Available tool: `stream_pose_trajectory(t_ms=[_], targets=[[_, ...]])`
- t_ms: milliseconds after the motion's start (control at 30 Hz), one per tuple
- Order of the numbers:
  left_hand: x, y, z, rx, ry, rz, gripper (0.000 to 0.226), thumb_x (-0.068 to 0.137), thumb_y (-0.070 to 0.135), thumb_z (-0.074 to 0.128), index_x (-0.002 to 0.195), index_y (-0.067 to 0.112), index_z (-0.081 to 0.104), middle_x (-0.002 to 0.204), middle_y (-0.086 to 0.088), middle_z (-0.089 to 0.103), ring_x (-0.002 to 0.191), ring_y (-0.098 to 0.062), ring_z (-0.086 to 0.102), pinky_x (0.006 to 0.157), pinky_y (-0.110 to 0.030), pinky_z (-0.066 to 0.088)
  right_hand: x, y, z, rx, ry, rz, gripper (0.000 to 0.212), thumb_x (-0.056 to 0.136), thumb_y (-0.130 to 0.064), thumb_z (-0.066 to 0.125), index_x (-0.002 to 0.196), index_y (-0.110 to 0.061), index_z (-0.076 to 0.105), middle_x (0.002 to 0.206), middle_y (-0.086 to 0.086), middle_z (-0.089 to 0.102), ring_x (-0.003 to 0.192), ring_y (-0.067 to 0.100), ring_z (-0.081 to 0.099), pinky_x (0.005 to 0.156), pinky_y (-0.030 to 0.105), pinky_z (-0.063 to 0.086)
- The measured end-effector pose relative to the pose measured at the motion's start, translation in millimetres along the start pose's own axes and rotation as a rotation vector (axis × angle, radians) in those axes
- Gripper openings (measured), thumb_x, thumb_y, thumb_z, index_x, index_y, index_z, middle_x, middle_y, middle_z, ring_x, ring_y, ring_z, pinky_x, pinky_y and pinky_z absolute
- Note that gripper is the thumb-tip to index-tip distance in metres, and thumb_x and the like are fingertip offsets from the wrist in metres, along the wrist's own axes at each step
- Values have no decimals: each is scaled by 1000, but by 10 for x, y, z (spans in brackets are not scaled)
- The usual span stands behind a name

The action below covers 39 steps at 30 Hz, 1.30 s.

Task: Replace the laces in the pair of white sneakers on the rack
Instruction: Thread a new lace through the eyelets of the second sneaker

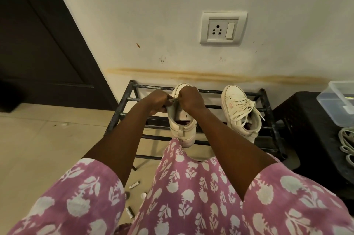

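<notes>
Stained wall (172, 24) behind black rack (132, 99), 2 white sneakers on it. Left hand (157, 103) & right hand (191, 99) both curled, pinching left sneaker (182, 129) at its eyelet edge. Prob. light, soft upper; grip stiff heel. Right sneaker (241, 114) laced.

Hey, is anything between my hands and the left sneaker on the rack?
Nothing visible is in the way. The left hand and right hand are both on that sneaker, pinching at its upper part, on the rack. Whether they pinch a lace or the tongue is too small to tell.
</notes>
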State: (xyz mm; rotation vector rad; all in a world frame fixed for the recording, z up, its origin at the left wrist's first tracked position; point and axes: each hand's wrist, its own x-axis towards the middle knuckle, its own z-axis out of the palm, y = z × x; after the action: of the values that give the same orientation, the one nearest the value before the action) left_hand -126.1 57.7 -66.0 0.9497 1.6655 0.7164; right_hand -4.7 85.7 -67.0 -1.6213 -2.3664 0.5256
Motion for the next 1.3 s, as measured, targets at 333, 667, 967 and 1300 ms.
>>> stream_pose_trajectory(t_ms=[333, 667, 967, 1300], targets=[[40, -53, 37, -139, 95, 14, 21, 89, 6, 59, 106, -6, 64, 83, -11, 63, 74, -18, 62, 71, -26, 56, 29, 74, 57, 144, 4, 209, 24, 95, -17, 48, 106, -12, 69, 110, 8, 65, 111, 28, 53, 97, 40, 36], [149, -69, 170, -120, 351, -17, 22, 88, 1, 58, 67, 8, 58, 59, -3, 60, 68, -17, 58, 71, -30, 52, -157, 201, 4, 89, 56, 64, 33, 87, -10, 56, 120, -10, 58, 125, 13, 50, 113, 31, 51, 95, 42, 43], [-9, 40, 118, -783, 338, -79, 28, 98, 10, 26, 78, 11, 47, 68, -3, 54, 64, -14, 53, 79, -38, 42, -390, 247, -1, -23, -35, 313, 32, 96, -29, 45, 116, -8, 59, 114, 10, 59, 102, 28, 61, 67, 30, 40], [-197, -241, -344, 864, 361, -80, 42, 89, 46, 56, 104, 9, 67, 102, -4, 61, 112, -27, 54, 107, -53, 24, -427, 213, 23, 25, -38, 272, 27, 96, -14, 45, 116, -5, 60, 112, 13, 63, 100, 28, 64, 73, 32, 49]])
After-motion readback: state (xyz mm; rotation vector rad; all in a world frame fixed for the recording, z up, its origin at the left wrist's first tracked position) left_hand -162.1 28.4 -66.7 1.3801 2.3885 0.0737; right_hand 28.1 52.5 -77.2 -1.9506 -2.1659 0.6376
